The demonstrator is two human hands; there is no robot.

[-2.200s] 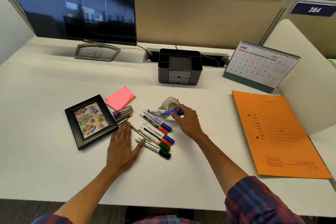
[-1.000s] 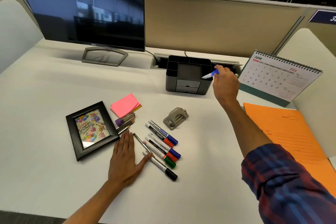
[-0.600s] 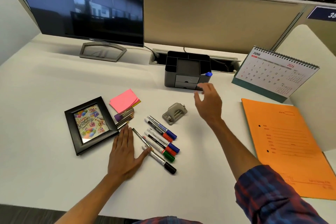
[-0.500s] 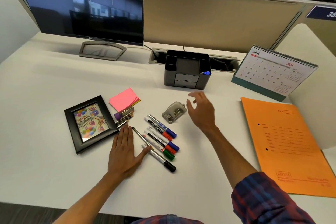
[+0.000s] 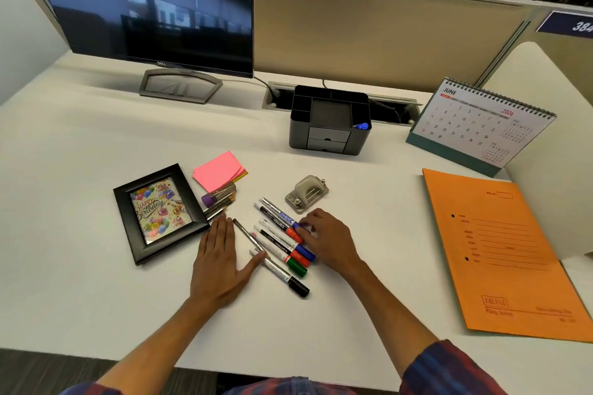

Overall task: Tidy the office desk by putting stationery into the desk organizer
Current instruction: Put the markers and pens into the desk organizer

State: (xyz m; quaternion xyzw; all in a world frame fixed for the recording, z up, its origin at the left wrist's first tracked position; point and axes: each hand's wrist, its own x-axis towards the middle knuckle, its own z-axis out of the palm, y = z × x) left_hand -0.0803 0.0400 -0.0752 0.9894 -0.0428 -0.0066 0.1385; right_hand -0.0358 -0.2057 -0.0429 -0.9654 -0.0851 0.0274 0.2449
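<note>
- Desk organizer point(image 5: 327, 138): black, with small drawers on its front, at the far centre of the desk, well apart from the loose stationery. One blue-capped marker point(image 5: 362, 126) already stands in its right-hand compartment.
- Markers point(image 5: 282, 240): a loose row lying side by side at the near centre, with blue, red, green and black caps pointing near-right. A slim pen point(image 5: 247, 234) lies along their left edge.
- Right hand point(image 5: 327, 240): fingers curled at the cap end of the farthest marker in the row point(image 5: 277, 212), which has a blue cap. It appears to be pinching that cap; how firm the grasp is cannot be told. The marker lies on the desk.
- Left hand point(image 5: 218, 256): flat, palm down, fingers straight and close together, thumb spread towards the markers, resting on the desk just left of the pen. It holds nothing.
- Other stationery awaiting sorting: pink sticky notes point(image 5: 218, 170), a bundle of brushes point(image 5: 219, 199) and a punch point(image 5: 307, 194).
- Step in hand, by judgement: picking up the second marker; the task is at an early stage.
- Next move calls for: closing the pinch, lifting clear of neighbouring markers without rolling them, carrying far to the organizer and dropping the marker upright into a compartment.
</note>
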